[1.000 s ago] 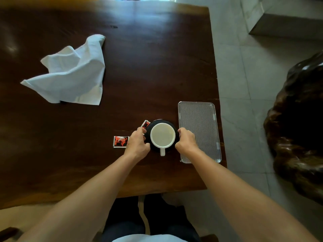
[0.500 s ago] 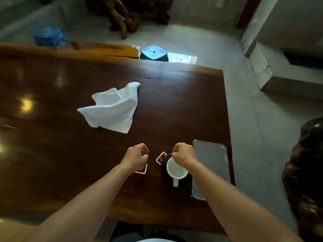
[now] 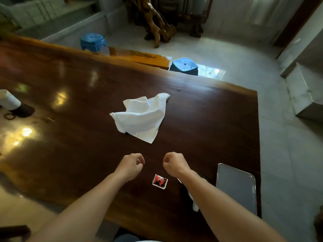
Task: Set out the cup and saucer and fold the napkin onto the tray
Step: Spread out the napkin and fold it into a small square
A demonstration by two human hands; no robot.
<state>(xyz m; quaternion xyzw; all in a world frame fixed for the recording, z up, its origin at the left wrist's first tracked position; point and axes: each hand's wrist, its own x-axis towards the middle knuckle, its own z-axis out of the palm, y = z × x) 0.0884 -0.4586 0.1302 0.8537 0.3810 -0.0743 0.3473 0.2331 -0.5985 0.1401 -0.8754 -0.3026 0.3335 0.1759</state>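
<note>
1. While the cup (image 3: 194, 198) and its dark saucer (image 3: 183, 191) sit low and right of centre on the worktop (image 3: 70, 154), mostly hidden under the right forearm, both hands hang over the wood above them in the frame.
2. Left hand (image 3: 131, 164): fingers curled loosely inward, nothing in them. Right hand (image 3: 173, 164): same story, a soft fist, empty.
3. The white napkin (image 3: 142, 117) lies rumpled and unfolded at mid-frame, beyond the hands and well apart from the tray (image 3: 236, 187), which waits bare at the lower right, just beside the saucer.
4. A small red packet (image 3: 160, 182) rests between the two forearms; a second one peeks out by the right wrist.
5. My read: cup and saucer look set out, and the napkin step is opening. Both hands point straight at it.
6. Next move calls for a reach up-frame, fingers opening to pinch the cloth at its corners, then flattening it before any fold.
</note>
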